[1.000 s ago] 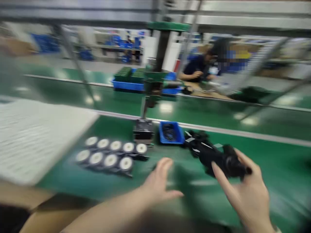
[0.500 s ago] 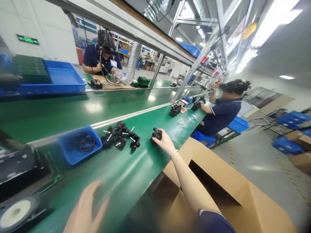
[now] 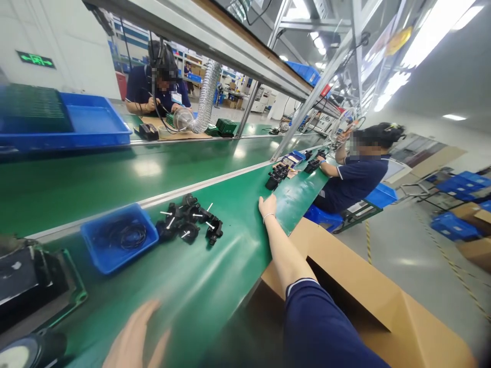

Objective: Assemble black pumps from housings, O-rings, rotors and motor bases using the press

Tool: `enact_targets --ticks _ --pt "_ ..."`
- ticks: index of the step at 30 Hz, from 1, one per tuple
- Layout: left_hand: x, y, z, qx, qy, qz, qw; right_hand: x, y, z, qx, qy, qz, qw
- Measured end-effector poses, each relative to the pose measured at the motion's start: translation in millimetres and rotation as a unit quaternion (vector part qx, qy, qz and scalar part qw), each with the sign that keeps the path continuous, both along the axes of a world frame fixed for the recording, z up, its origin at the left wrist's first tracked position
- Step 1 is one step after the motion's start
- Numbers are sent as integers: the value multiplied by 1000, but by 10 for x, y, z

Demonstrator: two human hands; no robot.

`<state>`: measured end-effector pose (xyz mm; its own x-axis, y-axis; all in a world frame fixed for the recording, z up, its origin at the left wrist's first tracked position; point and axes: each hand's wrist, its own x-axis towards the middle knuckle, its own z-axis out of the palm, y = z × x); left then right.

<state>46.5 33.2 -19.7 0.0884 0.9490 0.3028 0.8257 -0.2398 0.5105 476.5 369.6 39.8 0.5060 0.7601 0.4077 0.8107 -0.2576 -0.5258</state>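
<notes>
My right hand point(image 3: 267, 204) is stretched far out along the green table point(image 3: 230, 255), lying low on it with nothing seen in it. Its fingertips stop just short of a pile of black parts point(image 3: 276, 176). Blurred at the bottom edge, my left hand point(image 3: 134, 337) hovers over the near side of the table, fingers apart and holding nothing. Between the hands lies a cluster of black parts with white pins point(image 3: 190, 221), beside a small blue bin point(image 3: 92, 250) of black cable.
A black fixture point(image 3: 23, 276) and a white-faced disc point(image 3: 21, 352) sit at the left. An open cardboard box point(image 3: 356, 291) stands below the table edge. One seated person point(image 3: 356, 174) works farther down this table, another point(image 3: 161, 84) across the conveyor. A blue tray point(image 3: 88, 120) sits beyond.
The view swung right from the row of discs. My right hand carried a black part out along the table; now it lies near the far pile with no part seen in it.
</notes>
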Motion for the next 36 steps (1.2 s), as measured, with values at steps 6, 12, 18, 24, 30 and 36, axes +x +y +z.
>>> enact_targets --ticks 6,12,18,24,30,36 --pt "141 -44 276 -34 14 19 999 -308 -201 4 19 -9 138 990" --pt "207 -43 438 -16 29 8 999 -1229 -919 171 52 -58 434 897" --pt "-24 -215 1063 40 125 -9 991 -1379 -1329 316 133 -250 667 689" --pt "-799 -121 1335 -37 270 85 958 -1203 -1138 330 54 -443 686 575" --pt "-924 52 1084 -71 276 16 959 -1270 -939 385 75 -485 680 545" --pt "-364 -128 954 -61 92 -66 992 -1330 -905 273 72 -473 668 570"
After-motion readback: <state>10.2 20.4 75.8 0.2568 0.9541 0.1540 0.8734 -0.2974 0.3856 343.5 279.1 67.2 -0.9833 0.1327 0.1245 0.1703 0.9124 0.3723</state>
